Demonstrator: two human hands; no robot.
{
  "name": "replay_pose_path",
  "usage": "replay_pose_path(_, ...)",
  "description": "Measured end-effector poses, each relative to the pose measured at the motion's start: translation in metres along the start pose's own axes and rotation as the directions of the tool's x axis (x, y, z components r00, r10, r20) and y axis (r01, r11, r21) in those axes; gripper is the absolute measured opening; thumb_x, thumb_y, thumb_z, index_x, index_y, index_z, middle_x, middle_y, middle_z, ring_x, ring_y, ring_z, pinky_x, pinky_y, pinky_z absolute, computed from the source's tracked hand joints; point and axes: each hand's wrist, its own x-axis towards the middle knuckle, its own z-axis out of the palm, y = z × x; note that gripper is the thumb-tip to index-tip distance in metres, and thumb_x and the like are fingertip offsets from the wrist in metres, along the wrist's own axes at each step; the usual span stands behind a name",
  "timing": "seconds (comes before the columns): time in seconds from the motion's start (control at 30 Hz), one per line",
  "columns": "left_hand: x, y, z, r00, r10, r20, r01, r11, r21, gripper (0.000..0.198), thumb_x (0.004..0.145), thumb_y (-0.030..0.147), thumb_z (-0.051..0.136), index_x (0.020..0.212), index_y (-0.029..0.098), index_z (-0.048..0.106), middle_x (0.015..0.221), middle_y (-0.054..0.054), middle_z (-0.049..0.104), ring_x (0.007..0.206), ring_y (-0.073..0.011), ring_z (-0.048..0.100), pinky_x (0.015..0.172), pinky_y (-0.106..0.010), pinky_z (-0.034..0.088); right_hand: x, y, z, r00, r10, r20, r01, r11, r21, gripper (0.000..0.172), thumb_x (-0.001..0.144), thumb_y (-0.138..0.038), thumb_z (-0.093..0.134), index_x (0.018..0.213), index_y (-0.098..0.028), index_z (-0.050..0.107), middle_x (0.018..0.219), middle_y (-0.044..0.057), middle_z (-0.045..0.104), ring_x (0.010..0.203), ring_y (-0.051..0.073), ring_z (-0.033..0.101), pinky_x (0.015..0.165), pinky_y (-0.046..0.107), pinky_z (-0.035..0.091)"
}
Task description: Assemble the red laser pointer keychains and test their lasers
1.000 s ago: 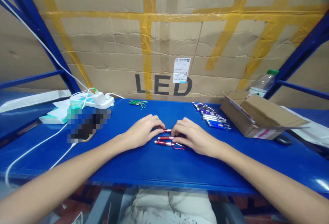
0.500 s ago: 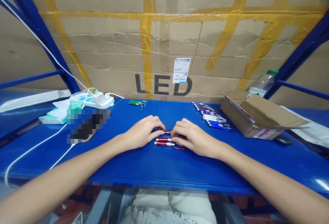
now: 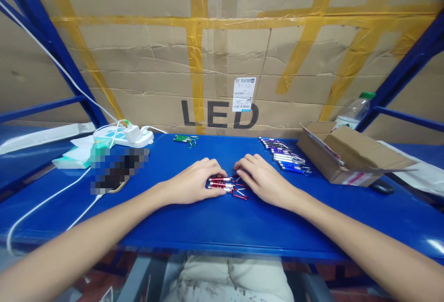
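Note:
Three red keychain penlights point(image 3: 222, 185) lie side by side on the blue tabletop, their carabiner clips pointing right. My left hand point(image 3: 197, 181) pinches the group at its left end, thumb on the near side and fingers on the far side. Just to the right of the clips, my right hand point(image 3: 260, 179) is curved with thumb and fingers apart; it appears to hold nothing. A row of purple, silver and blue penlights point(image 3: 282, 156) lies further back on the right. Some green penlights point(image 3: 185, 139) rest near the back edge.
An open cardboard box point(image 3: 333, 168) stands at right, with a black object point(image 3: 382, 186) beside it and a green-capped bottle point(image 3: 355, 110) behind. At left are a white power strip point(image 3: 138, 138), a blurred phone point(image 3: 120, 172), tissues point(image 3: 72, 156) and cables. A large carton point(image 3: 156, 66) backs the table.
My left hand has moved right and closed around the red penlights, which now sit closer together. My right hand has drawn slightly up and away from them.

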Motion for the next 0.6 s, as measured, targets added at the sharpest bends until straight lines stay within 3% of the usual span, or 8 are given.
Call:
replay_pose_path(0.23,0.002,-0.010,0.002,0.997,-0.042,-0.060,0.045,0.998,0.052,0.029,0.104,0.044,0.068,0.126,0.025,0.070,0.122,-0.006,0.069,0.112,-0.0272,0.060,0.100,-0.042,0.046,-0.001,-0.004,-0.001,0.998,-0.020,0.058,0.019,1.000,0.023,0.026,0.113,-0.043,0.052,0.122,-0.023,0.066,0.115,0.011,0.068,0.106,0.030,0.060,0.097,0.049,0.051)
replay_pose_path(0.4,0.003,-0.014,0.003,0.992,-0.068,-0.106,0.073,0.997,0.040,0.031,0.104,0.049,0.067,0.126,0.027,0.072,0.122,-0.006,0.069,0.113,-0.0273,0.061,0.101,-0.043,0.046,-0.002,-0.005,-0.003,0.991,-0.010,0.137,0.008,1.000,0.015,0.048,0.102,-0.055,0.070,0.136,-0.022,0.062,0.127,0.013,0.067,0.112,0.034,0.059,0.099,0.052,0.052)
replay_pose_path(0.6,0.003,-0.017,0.001,0.993,-0.062,-0.096,0.065,0.997,0.032,0.031,0.104,0.048,0.069,0.127,0.027,0.072,0.122,-0.006,0.069,0.113,-0.0269,0.061,0.101,-0.041,0.046,0.000,0.001,-0.003,0.992,-0.021,0.128,0.020,1.000,0.011,0.020,0.110,-0.037,0.059,0.121,-0.022,0.066,0.118,0.011,0.069,0.106,0.031,0.059,0.097,0.049,0.050)
